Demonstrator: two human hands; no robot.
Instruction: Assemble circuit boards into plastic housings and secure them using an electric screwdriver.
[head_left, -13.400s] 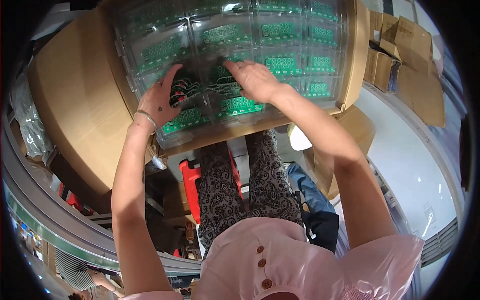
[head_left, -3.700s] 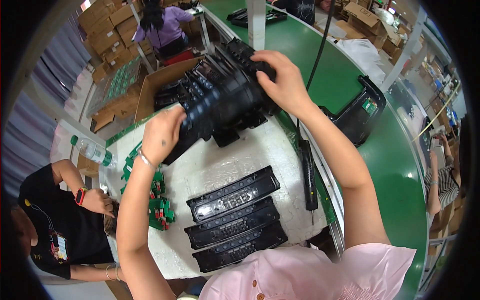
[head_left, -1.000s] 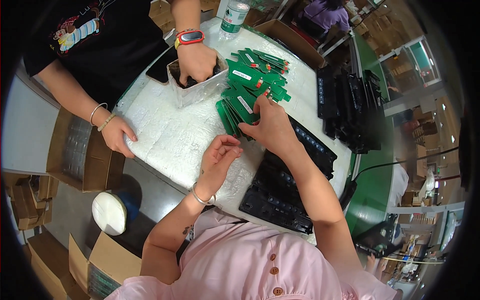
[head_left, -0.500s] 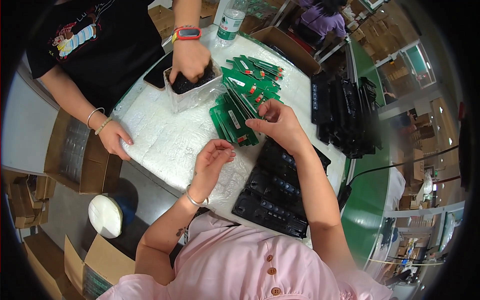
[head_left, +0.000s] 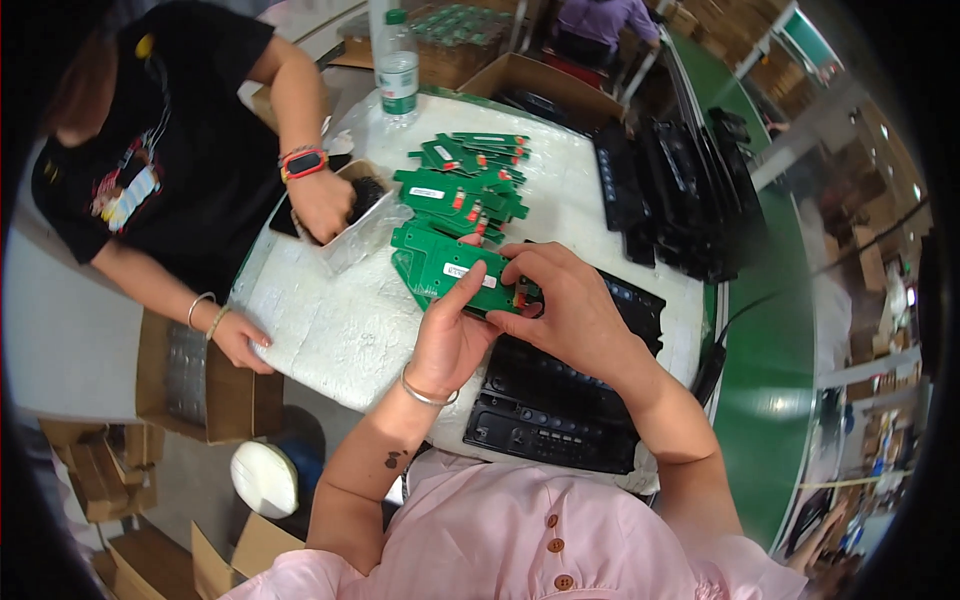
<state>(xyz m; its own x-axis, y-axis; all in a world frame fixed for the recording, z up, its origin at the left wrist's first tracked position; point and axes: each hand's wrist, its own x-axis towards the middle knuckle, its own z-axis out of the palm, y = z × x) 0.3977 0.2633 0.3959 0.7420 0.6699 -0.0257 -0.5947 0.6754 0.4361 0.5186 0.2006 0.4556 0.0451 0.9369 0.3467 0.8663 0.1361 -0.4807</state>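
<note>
My left hand [head_left: 452, 340] grips a green circuit board [head_left: 432, 250] with a white label, its thumb lying across the top. At the board's right end, my right hand [head_left: 570, 300] pinches the edge beside a small red-orange part. Beyond my hands, several more green boards [head_left: 440, 185] lie in overlapping piles, some with red-orange parts. Below my right hand and forearm, several black plastic housings [head_left: 545, 430] rest side by side on the table; my arm covers some of them.
Across the table [head_left: 330, 340], a co-worker's hand [head_left: 325, 205] reaches into a tub [head_left: 362, 222] of small dark pieces. A water bottle [head_left: 397, 80] stands at the far edge. Stacked black housings [head_left: 665, 190] stand at the right. A round white stool [head_left: 265, 478] and cardboard boxes are at the left.
My hands have come together on a circuit board; before, they were apart, the right one at the pile. The view has shifted, and the co-worker's hand stays in the tub.
</note>
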